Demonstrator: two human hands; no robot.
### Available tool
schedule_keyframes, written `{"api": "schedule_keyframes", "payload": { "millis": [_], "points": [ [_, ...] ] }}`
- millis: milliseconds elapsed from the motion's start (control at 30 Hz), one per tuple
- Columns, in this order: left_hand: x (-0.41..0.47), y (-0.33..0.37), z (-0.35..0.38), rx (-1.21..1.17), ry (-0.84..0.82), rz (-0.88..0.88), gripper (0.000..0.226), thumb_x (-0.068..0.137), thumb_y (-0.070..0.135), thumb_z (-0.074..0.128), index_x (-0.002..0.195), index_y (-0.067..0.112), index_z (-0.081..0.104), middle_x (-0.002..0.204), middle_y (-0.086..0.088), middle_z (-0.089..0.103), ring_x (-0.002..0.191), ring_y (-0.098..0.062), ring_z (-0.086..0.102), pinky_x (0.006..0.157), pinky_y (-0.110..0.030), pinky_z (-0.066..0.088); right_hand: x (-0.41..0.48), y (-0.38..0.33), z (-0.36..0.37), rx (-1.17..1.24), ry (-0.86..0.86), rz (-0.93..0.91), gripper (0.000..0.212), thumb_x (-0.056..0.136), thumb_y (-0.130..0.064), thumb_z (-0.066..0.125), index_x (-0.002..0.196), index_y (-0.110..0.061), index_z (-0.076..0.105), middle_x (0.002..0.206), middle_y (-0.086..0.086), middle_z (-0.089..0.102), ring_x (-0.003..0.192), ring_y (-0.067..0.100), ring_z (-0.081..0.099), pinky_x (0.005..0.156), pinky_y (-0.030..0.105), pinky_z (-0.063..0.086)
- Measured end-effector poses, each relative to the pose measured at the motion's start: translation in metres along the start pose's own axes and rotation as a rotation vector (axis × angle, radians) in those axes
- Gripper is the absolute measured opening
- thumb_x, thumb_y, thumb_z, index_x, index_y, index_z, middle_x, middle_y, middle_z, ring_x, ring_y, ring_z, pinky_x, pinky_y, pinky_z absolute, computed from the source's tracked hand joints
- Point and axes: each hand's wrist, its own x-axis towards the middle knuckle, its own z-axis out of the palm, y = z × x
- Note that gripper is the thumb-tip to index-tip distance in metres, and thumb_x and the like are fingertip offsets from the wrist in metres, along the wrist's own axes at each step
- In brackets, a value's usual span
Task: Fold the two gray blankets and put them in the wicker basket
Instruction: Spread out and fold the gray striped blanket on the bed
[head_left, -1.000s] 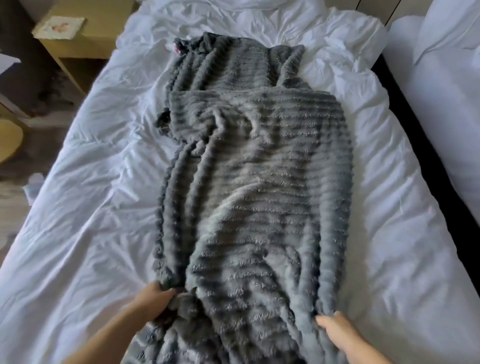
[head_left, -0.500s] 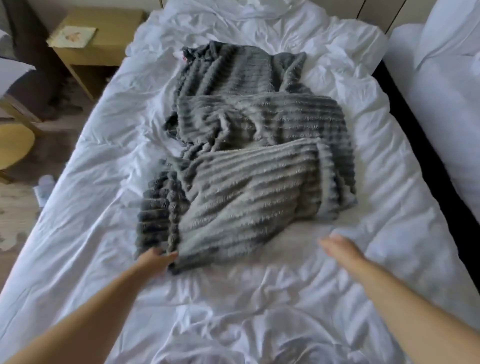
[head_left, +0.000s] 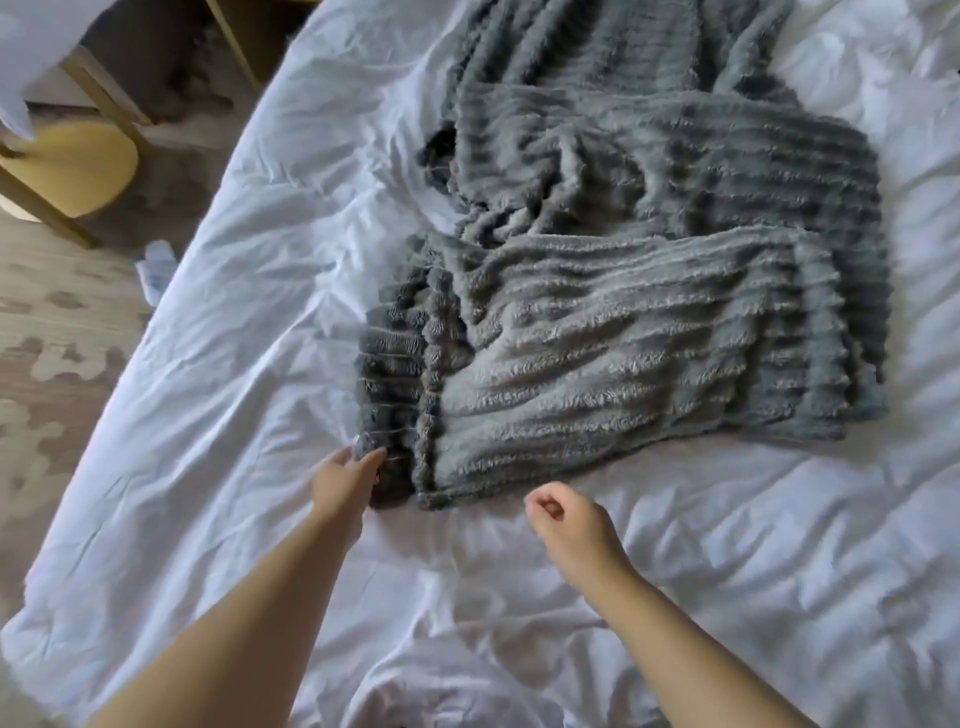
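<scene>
A gray ribbed fleece blanket (head_left: 649, 332) lies on the white bed (head_left: 218, 405), its near part folded back over the rest in a lighter gray layer. More of the gray fabric bunches toward the top of the view. My left hand (head_left: 345, 480) is at the blanket's near left corner and pinches the dark edge there. My right hand (head_left: 558, 514) hovers over the sheet just in front of the blanket's near edge, fingers curled, holding nothing. No wicker basket is in view.
The bed's left edge runs diagonally down the left side, with wooden floor beyond it. A yellow chair (head_left: 72, 166) with wooden legs stands at the upper left. A small white object (head_left: 156, 267) lies on the floor beside the bed.
The near end of the blanket was thrown forward into a fold, then released. My right hand has moved left along the near edge and curled. My left hand stays at the near left corner.
</scene>
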Motion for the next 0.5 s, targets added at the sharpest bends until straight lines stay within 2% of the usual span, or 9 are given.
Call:
{"api": "schedule_keyframes", "payload": {
  "millis": [67, 133, 167, 200, 267, 333, 400, 433, 500],
  "points": [
    [0.002, 0.003, -0.005, -0.064, -0.120, -0.029, 0.003, 0.086, 0.008, 0.064, 0.088, 0.010, 0.066, 0.071, -0.006, 0.065, 0.063, -0.021, 0.062, 0.047, -0.022, 0.049, 0.013, -0.033, 0.027, -0.039, 0.006, -0.122, 0.012, 0.087, -0.032, 0.059, 0.097, -0.026, 0.062, 0.097, -0.009, 0.060, 0.091, 0.012, 0.056, 0.070, 0.009, 0.041],
    [-0.003, 0.000, -0.014, -0.105, -0.213, -0.030, 0.011, 0.086, 0.002, 0.059, 0.089, 0.009, 0.067, 0.080, -0.015, 0.070, 0.069, -0.028, 0.068, 0.055, -0.033, 0.056, 0.023, -0.053, 0.056, -0.211, -0.016, -0.183, 0.049, 0.083, -0.040, 0.064, 0.126, -0.019, 0.050, 0.120, -0.001, 0.050, 0.113, 0.017, 0.045, 0.094, 0.023, 0.039],
    [-0.009, -0.003, -0.019, -0.118, -0.254, -0.034, 0.014, 0.086, 0.000, 0.057, 0.092, 0.009, 0.067, 0.085, -0.018, 0.071, 0.074, -0.031, 0.069, 0.061, -0.038, 0.057, 0.026, -0.060, 0.067, -0.312, -0.018, -0.178, 0.060, 0.083, -0.040, 0.064, 0.134, -0.017, 0.043, 0.127, 0.001, 0.046, 0.120, 0.020, 0.041, 0.100, 0.029, 0.037],
    [-0.016, -0.007, -0.025, -0.124, -0.291, -0.046, 0.017, 0.085, -0.001, 0.057, 0.094, 0.010, 0.067, 0.088, -0.018, 0.072, 0.078, -0.032, 0.069, 0.065, -0.039, 0.057, 0.027, -0.064, 0.073, -0.408, -0.011, -0.156, 0.060, 0.084, -0.035, 0.063, 0.136, -0.017, 0.040, 0.131, 0.003, 0.045, 0.122, 0.023, 0.041, 0.100, 0.032, 0.037],
    [-0.034, -0.009, -0.039, -0.117, -0.350, -0.059, 0.021, 0.085, -0.002, 0.056, 0.097, 0.010, 0.068, 0.088, -0.016, 0.074, 0.079, -0.028, 0.070, 0.066, -0.034, 0.055, 0.025, -0.075, 0.072, -0.472, 0.025, -0.097, 0.037, 0.088, -0.015, 0.055, 0.125, -0.016, 0.051, 0.125, 0.006, 0.055, 0.113, 0.027, 0.051, 0.087, 0.032, 0.044],
    [-0.050, -0.003, -0.053, -0.122, -0.379, -0.069, 0.020, 0.085, 0.000, 0.057, 0.098, 0.010, 0.068, 0.084, -0.011, 0.075, 0.075, -0.024, 0.071, 0.064, -0.030, 0.053, 0.015, -0.092, 0.055, -0.291, 0.093, -0.041, 0.022, 0.087, -0.008, 0.047, 0.103, -0.014, 0.062, 0.102, 0.007, 0.064, 0.094, 0.030, 0.057, 0.067, 0.030, 0.041],
    [-0.071, 0.014, -0.064, -0.148, -0.426, -0.052, 0.020, 0.085, 0.002, 0.060, 0.099, 0.014, 0.067, 0.082, -0.009, 0.075, 0.071, -0.022, 0.071, 0.060, -0.030, 0.053, -0.004, -0.118, 0.029, -0.051, 0.157, -0.039, 0.013, 0.086, -0.011, 0.048, 0.079, -0.015, 0.059, 0.075, 0.002, 0.059, 0.077, 0.028, 0.053, 0.058, 0.031, 0.034],
    [-0.083, 0.026, -0.069, -0.169, -0.461, -0.027, 0.021, 0.084, 0.003, 0.061, 0.099, 0.016, 0.067, 0.084, -0.009, 0.075, 0.072, -0.022, 0.071, 0.059, -0.031, 0.055, -0.016, -0.133, 0.015, 0.040, 0.186, -0.080, 0.013, 0.085, -0.015, 0.051, 0.074, -0.016, 0.057, 0.069, -0.002, 0.057, 0.074, 0.026, 0.052, 0.056, 0.030, 0.033],
    [-0.110, 0.051, -0.076, -0.199, -0.543, 0.030, 0.021, 0.083, 0.009, 0.065, 0.101, 0.020, 0.067, 0.090, -0.010, 0.075, 0.079, -0.025, 0.072, 0.068, -0.038, 0.058, -0.052, -0.167, -0.010, 0.184, 0.182, -0.208, 0.010, 0.082, -0.025, 0.056, 0.083, -0.019, 0.064, 0.075, -0.007, 0.063, 0.076, 0.015, 0.058, 0.059, 0.022, 0.038]
  ]
}}
